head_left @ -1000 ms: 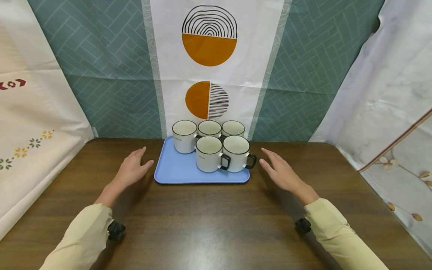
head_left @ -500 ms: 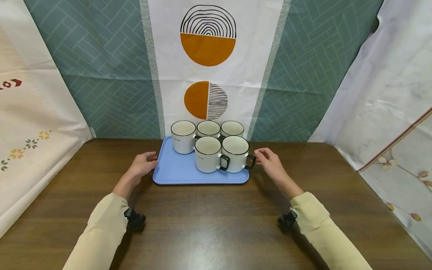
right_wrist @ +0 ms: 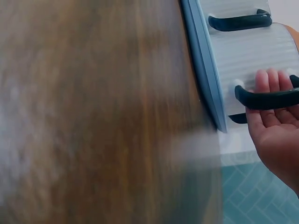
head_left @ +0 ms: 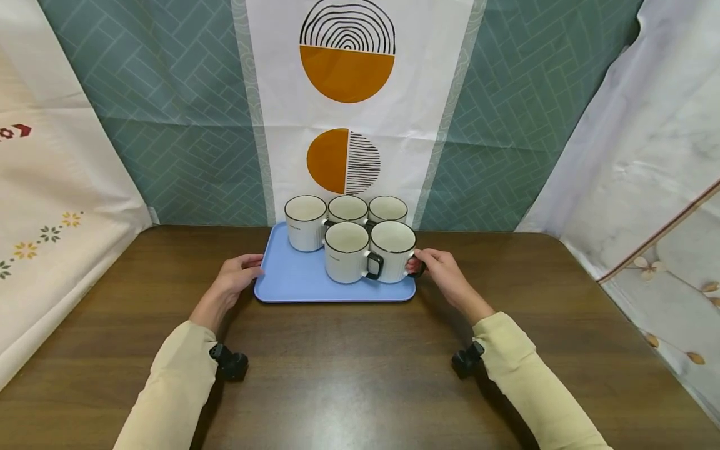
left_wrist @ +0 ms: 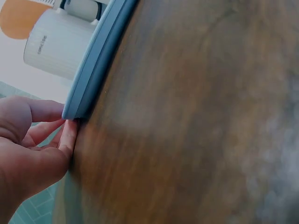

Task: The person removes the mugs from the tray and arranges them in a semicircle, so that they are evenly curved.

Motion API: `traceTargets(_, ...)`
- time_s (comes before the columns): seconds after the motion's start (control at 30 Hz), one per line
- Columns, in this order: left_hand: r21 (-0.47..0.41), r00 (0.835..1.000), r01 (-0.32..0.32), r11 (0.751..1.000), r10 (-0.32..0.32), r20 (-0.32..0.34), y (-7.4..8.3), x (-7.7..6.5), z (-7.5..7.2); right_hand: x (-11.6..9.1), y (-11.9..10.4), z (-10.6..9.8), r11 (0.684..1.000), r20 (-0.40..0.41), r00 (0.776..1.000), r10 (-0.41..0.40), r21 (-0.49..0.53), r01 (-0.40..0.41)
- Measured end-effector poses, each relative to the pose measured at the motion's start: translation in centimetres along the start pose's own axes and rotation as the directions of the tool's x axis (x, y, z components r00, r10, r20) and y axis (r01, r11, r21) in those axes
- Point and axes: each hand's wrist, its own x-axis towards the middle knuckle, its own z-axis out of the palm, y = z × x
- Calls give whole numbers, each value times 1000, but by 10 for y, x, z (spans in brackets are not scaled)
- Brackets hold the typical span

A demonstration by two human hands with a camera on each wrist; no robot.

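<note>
Several white enamel-style mugs with black rims and black handles stand on a blue tray point(head_left: 292, 278) in the head view. My left hand point(head_left: 227, 280) is at the tray's left edge; in the left wrist view its thumb lies at the rim and its fingers sit at the underside, pinching the edge. My right hand point(head_left: 447, 278) holds the front right mug point(head_left: 390, 261) by its handle. In the right wrist view the fingers point(right_wrist: 264, 84) pass between the black handle point(right_wrist: 266, 100) and the mug's body. The front left mug point(head_left: 344, 265) stands right beside it.
Behind the front pair, a row holds the back left mug point(head_left: 305, 232), the middle mug point(head_left: 349, 209) and the back right mug point(head_left: 388, 209). The brown wooden table point(head_left: 337, 362) extends toward me. A patterned cloth point(head_left: 185, 162) hangs behind, with pale cloths at both sides.
Both hands have moved inward. My left hand has come to the tray's left edge and taken hold. My right hand has slipped its fingers through the front right mug's handle. The mugs stay in place.
</note>
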Motion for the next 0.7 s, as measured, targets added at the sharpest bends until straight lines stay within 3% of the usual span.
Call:
traceTargets(0.33,-23,1000,-7,1000,8,26,-3,0,-6,4,0,8,996,35,999,-30,81,27)
traceTargets(0.43,-23,999,-17,1000,18,29,-3,0,-7,5,-1,10,992,18,999,-27,123,25)
traceTargets(0.7,-28,999,5,1000,-3,48,-4,0,-5,4,3,13,995,-62,998,-16,94,22)
